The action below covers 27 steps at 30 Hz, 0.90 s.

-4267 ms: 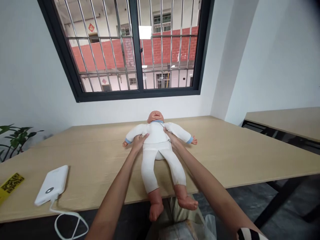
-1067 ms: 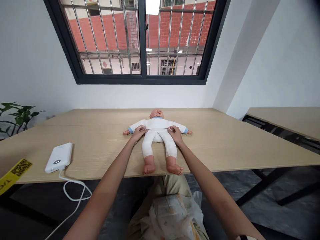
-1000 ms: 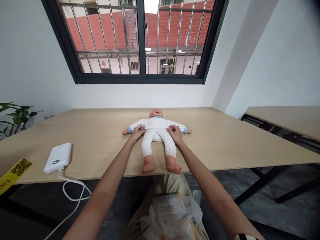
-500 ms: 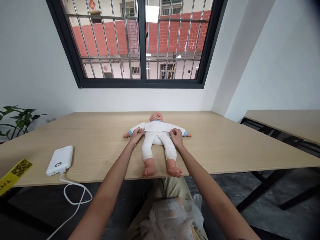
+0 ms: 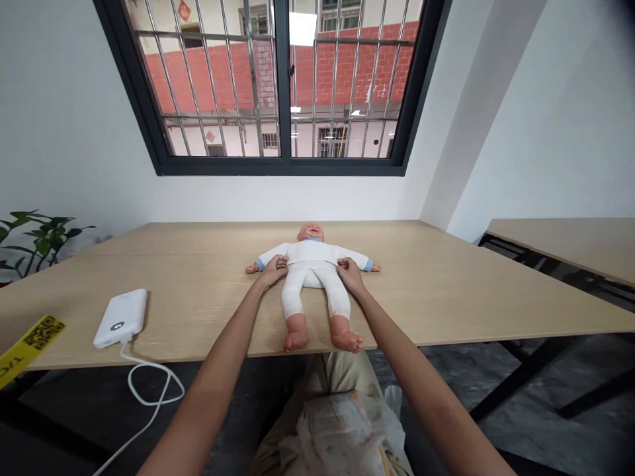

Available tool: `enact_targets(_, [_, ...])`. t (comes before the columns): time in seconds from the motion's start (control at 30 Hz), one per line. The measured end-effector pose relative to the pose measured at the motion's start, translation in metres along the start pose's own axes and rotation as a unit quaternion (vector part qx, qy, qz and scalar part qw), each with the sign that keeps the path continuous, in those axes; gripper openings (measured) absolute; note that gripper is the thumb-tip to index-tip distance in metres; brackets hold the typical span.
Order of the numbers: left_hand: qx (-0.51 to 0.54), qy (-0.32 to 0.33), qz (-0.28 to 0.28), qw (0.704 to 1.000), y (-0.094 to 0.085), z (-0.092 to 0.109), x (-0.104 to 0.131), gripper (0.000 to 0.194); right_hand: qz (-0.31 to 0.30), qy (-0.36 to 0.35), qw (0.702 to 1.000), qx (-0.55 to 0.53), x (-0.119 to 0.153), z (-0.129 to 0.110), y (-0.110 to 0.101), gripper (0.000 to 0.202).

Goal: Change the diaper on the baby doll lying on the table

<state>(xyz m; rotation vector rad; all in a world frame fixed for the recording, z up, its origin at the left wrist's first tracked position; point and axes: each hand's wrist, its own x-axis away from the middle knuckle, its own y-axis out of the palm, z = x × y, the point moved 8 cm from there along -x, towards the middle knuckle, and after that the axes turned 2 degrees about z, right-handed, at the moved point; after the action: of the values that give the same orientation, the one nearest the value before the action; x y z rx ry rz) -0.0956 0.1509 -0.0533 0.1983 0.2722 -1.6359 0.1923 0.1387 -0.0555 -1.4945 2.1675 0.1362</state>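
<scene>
A baby doll (image 5: 311, 233) lies on its back, head toward the window, arms spread and bare feet at the table's near edge. It wears a white long-sleeved top (image 5: 310, 252) with blue cuffs and collar, and white trousers (image 5: 294, 294). At the left end of the top's hem, my left hand (image 5: 274, 270) has its fingers closed on the fabric. My right hand (image 5: 350, 272) pinches the hem's other end, beside the doll's hip. Both hands' fingertips are partly hidden by the cloth and by their small size.
The doll rests on a wooden table (image 5: 198, 291). To the left are a white power bank (image 5: 122, 317) with a cable, a yellow tag (image 5: 30, 348) and a plant (image 5: 40, 238). A plastic package (image 5: 347, 433) sits on my lap. Another table (image 5: 570, 244) stands at right.
The hem of the doll's top, stretched straight between my hands before, now lies slightly lower and curved. My hands have barely moved.
</scene>
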Motion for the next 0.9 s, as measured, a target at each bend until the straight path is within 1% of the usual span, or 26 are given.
enact_targets(0.07, [-0.004,-0.005,-0.007,1.000,0.002,-0.002,0.000,0.036,-0.027,0.002,0.999,-0.023,0.001,0.001,0.004,0.023])
enact_targets(0.13, [-0.008,-0.005,-0.009,1.000,0.004,-0.002,0.000,0.032,-0.063,-0.014,0.997,-0.042,0.003,-0.003,0.007,0.023])
enact_targets(0.2, [-0.018,0.001,-0.004,1.000,0.005,-0.002,0.001,0.027,-0.079,-0.022,0.995,-0.049,0.005,-0.006,0.008,0.022])
enact_targets(0.37, [-0.059,0.027,0.011,0.998,0.009,0.003,0.003,0.012,-0.068,-0.037,0.996,-0.032,0.007,-0.011,0.004,0.015])
enact_targets(0.47, [-0.081,0.041,0.021,0.996,0.010,0.006,0.004,0.007,-0.059,-0.039,0.997,-0.016,0.007,-0.013,0.003,0.014])
enact_targets(0.67, [-0.121,0.048,0.039,0.991,0.008,0.009,0.005,0.006,-0.028,-0.024,0.999,0.019,0.006,-0.008,0.000,0.012])
enact_targets(0.9, [-0.151,0.051,0.052,0.986,0.008,0.010,0.005,0.004,-0.037,-0.019,0.999,0.012,0.006,-0.004,0.001,0.014])
